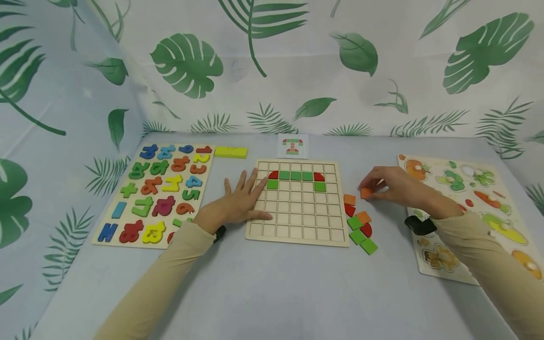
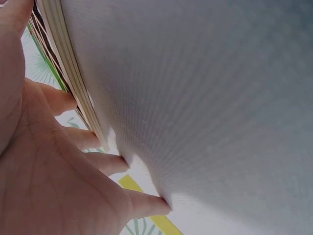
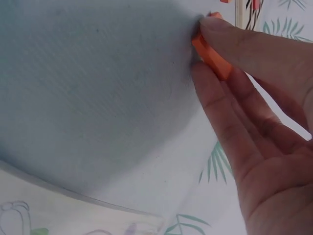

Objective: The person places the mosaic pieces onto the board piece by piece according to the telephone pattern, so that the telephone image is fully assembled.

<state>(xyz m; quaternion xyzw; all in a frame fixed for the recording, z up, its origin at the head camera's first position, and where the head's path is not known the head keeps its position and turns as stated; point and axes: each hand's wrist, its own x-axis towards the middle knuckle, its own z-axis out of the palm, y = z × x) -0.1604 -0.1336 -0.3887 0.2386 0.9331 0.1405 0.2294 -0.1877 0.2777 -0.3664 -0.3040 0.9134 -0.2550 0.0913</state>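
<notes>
Between thumb and fingers, my right hand pinches an orange square tile, just right of the loose pieces; the right wrist view shows the same orange tile edge-on. With fingers spread, my left hand rests at the left edge of the wooden grid board. Its thumb lies over the board, and the other fingers touch its side and the table. Near the board's top, a row holds three green squares between a red quarter-round and another red quarter-round. Below each red piece sits a green square.
Several loose orange, red and green tiles lie beside the grid's right edge. A pattern card stands behind the grid. On the left are a number puzzle board and a yellow block; a vegetable puzzle board lies on the right.
</notes>
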